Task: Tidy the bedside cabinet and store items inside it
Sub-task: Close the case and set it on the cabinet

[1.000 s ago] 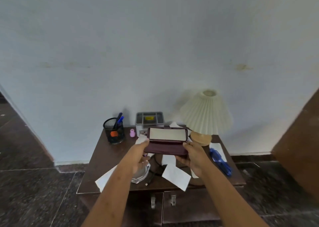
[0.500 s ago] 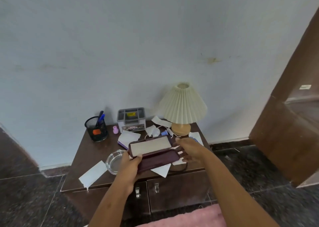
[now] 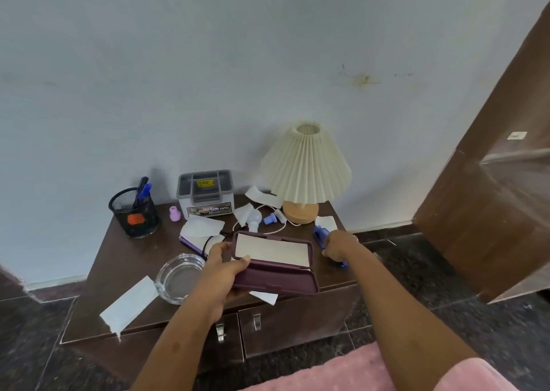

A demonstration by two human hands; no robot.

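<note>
Gripping the near left end of an open purple case [image 3: 275,267], the left hand [image 3: 221,271] has its thumb on the pale inner panel and its fingers curled underneath, holding the case above the front edge of the cabinet [image 3: 98,271] top. The right hand [image 3: 337,246] is closed around a blue tool [image 3: 320,236] at the right edge; how firmly it pinches cannot be told. A glass ashtray [image 3: 178,277] sits just left of the left hand, with a white paper [image 3: 129,303] at the front left corner. Further back lie a purple notebook [image 3: 190,242], a bulb [image 3: 254,219] and more paper scraps. Along the back edge stand a mesh pen cup [image 3: 135,212], a grey box [image 3: 205,193] and a lamp [image 3: 305,170]. Both cabinet doors [image 3: 294,322] are shut.
</note>
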